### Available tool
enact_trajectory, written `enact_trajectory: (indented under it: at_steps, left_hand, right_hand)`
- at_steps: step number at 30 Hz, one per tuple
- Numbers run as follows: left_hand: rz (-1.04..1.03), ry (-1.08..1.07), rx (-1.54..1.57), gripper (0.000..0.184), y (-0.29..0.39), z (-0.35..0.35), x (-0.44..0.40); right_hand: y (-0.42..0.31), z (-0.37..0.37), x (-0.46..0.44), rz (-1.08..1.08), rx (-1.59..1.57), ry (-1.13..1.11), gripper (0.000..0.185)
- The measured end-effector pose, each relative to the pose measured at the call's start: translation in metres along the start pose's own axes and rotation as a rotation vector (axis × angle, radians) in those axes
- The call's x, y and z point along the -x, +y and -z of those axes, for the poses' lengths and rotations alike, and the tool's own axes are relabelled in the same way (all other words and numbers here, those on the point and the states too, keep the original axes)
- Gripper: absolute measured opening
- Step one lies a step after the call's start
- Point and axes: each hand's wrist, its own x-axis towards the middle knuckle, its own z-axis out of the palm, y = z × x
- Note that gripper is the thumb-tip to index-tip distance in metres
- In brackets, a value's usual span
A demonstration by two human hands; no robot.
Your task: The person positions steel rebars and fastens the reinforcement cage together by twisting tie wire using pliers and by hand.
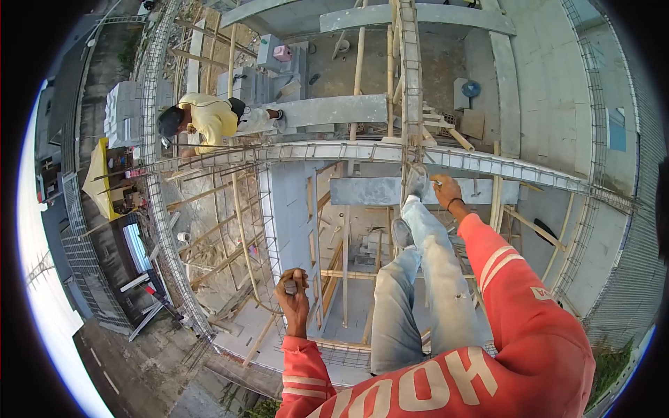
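My left hand (293,306) is raised at lower centre, its fingers closed round a short dark object with a grey blunt end (290,286). What kind of tool it is I cannot make out. My right hand (447,193) reaches forward beside my shoe (417,181), at the crossing of the concrete-filled beams. Its fingers are curled in; anything they pinch is too small to name. Close by are the rebar cage (411,83) running away from me and the pale cross beam (481,159) with its steel ties. My other shoe (402,233) rests on a support below.
A co-worker in a yellow shirt (216,120) bends over the beam at left. Wooden props (345,272) and planks stand in the deep openings below. Grey blocks (125,111) are stacked at left. A wide grey board (369,191) spans under the cross beam.
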Motion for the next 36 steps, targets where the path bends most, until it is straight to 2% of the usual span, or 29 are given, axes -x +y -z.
enact_trajectory:
  at_steps: [4,6,7,8,10,14,16,17,20,22,24,26,28,30,32,34,36]
  left_hand:
    - [-0.057,0.051,0.03,0.034,0.049,-0.018,-0.045]
    - [-0.117,0.018,0.053,0.036,0.08,-0.032,-0.072]
    - [-0.145,-0.007,0.062,0.036,0.098,-0.042,-0.086]
    - [-0.146,-0.017,0.056,0.036,0.114,-0.051,-0.1]
    - [-0.167,-0.064,0.099,0.036,0.147,-0.065,-0.127]
    - [-0.376,-0.155,-0.002,0.033,0.23,-0.078,-0.168]
    - [-0.44,-0.177,0.0,0.031,0.265,-0.081,-0.182]
    - [-0.467,-0.181,0.006,0.031,0.281,-0.085,-0.186]
    - [-0.538,-0.207,-0.077,0.03,0.308,-0.097,-0.201]
    - [-0.632,-0.233,-0.253,0.028,0.327,-0.111,-0.201]
    - [-0.569,-0.265,-0.204,0.028,0.326,-0.128,-0.204]
    - [-0.594,-0.378,-0.189,0.029,0.329,-0.148,-0.201]
    - [-0.568,-0.409,-0.186,0.028,0.329,-0.169,-0.199]
    - [-0.686,-0.541,-0.189,0.023,0.333,-0.193,-0.198]
    - [-0.682,-0.598,-0.244,0.019,0.346,-0.219,-0.193]
    - [-0.771,-0.757,-0.233,0.018,0.357,-0.25,-0.192]
    - [-0.774,-0.866,-0.172,0.018,0.378,-0.284,-0.185]
  right_hand:
    - [0.01,-0.003,-0.003,0.027,-0.078,0.011,0.022]
    - [0.01,-0.003,-0.002,0.14,-0.044,0.049,0.024]
    - [0.009,0.0,-0.004,0.035,-0.112,-0.072,0.028]
    - [0.008,0.006,-0.005,0.025,-0.118,-0.07,0.028]
    - [0.009,0.014,-0.006,0.157,-0.064,-0.166,0.032]
    - [0.007,0.031,-0.014,0.152,-0.075,-0.288,0.03]
    - [0.018,0.021,-0.022,0.215,-0.071,-0.356,0.032]
    - [0.022,0.009,-0.025,0.175,-0.047,-0.363,0.034]
    - [0.008,0.019,-0.022,0.116,-0.063,-0.388,0.039]
    - [0.009,0.021,-0.02,0.126,-0.086,-0.382,0.04]
    - [0.013,0.027,-0.018,0.138,-0.102,-0.381,0.041]
    - [0.019,0.038,-0.021,0.04,-0.137,-0.222,0.038]
    - [0.02,0.07,-0.03,-0.071,-0.383,-0.065,0.038]
    - [0.006,0.125,-0.037,-0.029,-0.672,0.079,0.038]
    - [-0.047,0.206,-0.029,0.114,-0.861,0.114,0.037]
    - [-0.097,0.26,-0.019,0.361,-0.854,0.189,0.04]
    - [-0.132,0.279,-0.019,0.569,-0.726,0.36,0.042]
